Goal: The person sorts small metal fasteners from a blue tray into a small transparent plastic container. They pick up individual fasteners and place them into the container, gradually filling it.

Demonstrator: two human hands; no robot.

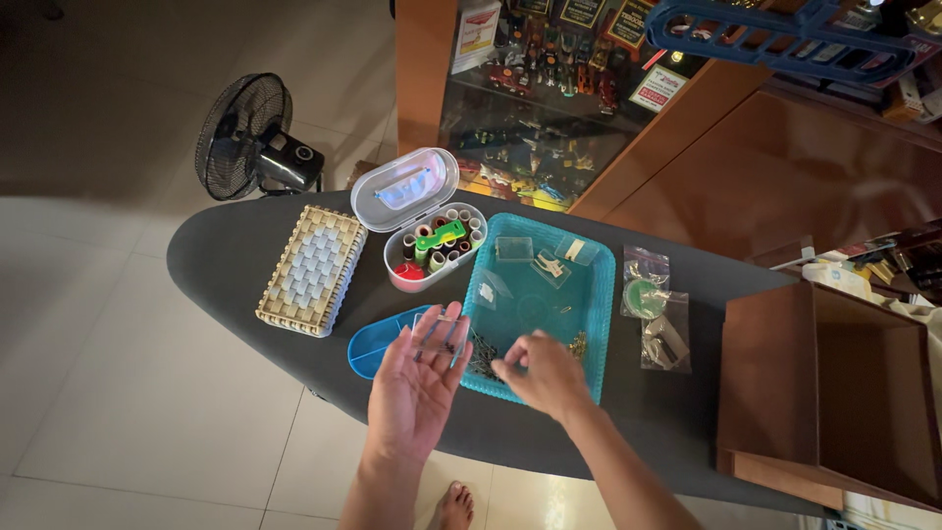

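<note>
tray (pixel 599 294): glossy teal plastic | board (pixel 226 245): matt grey cloth | basket (pixel 312 269): rough woven | cabinet (pixel 863 393): smooth wood

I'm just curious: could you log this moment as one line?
left hand: holds small clear box | right hand: fingers in teal tray | nearby: open sewing kit, woven box
</note>
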